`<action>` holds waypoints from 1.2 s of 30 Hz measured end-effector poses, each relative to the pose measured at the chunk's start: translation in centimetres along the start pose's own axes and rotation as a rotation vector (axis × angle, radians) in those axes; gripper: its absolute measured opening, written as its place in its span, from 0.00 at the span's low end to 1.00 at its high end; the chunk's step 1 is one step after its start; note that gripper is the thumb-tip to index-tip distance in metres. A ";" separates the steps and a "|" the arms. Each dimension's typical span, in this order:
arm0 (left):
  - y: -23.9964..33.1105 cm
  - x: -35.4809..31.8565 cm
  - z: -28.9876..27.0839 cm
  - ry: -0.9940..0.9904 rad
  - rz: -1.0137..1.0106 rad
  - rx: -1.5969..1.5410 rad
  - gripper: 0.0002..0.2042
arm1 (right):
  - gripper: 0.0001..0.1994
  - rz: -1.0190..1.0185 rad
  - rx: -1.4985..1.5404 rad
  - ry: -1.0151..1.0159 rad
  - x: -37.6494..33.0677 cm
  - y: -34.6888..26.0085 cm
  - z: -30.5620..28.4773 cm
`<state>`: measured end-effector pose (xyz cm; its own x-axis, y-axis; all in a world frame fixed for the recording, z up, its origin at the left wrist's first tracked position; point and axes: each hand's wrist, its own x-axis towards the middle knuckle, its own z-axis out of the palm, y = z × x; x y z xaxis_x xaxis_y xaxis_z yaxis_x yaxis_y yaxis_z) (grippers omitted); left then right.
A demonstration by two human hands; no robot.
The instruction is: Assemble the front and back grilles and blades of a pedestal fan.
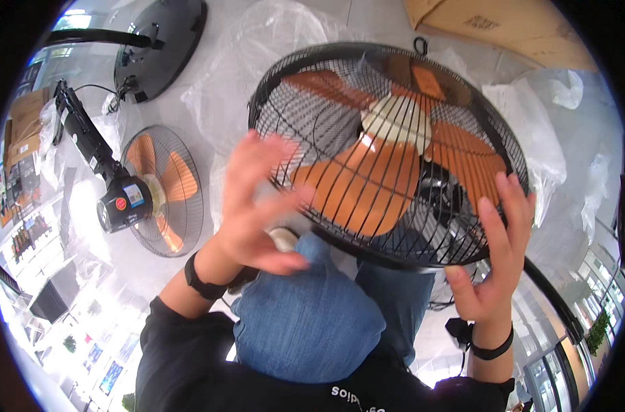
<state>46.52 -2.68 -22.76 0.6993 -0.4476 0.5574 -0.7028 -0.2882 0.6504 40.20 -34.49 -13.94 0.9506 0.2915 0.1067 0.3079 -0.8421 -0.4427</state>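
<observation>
A fan head with orange blades (367,185), a pale hub (398,123) and a round black wire guard (340,242) is tilted in front of my knees. My right hand (494,254) grips the guard's near right edge, its fingers up over the rim and its thumb at the lower edge. By the near left edge is my left hand (257,206), smeared by motion, with its fingers apart and nothing in them. Whether its fingertips touch the wires I cannot tell. Part of the black motor (441,189) shows through the guard.
On the floor to the left lies a second orange-bladed fan (163,192) with a black pole (86,130). A round black base (165,51) is at the far left. Clear plastic wrapping (230,82) lies behind the fan head, and a cardboard box (498,27) at the far right.
</observation>
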 end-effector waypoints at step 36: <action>-9.8 5.6 -0.2 -0.057 -1.025 -0.578 0.38 | 0.58 0.260 0.209 0.232 2.8 2.1 -0.3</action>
<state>57.31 -2.18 -25.89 0.8861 -0.2710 -0.3760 0.3580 -0.1151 0.9266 43.50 -35.52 -14.31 0.9867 -0.0493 0.1552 0.0645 -0.7568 -0.6505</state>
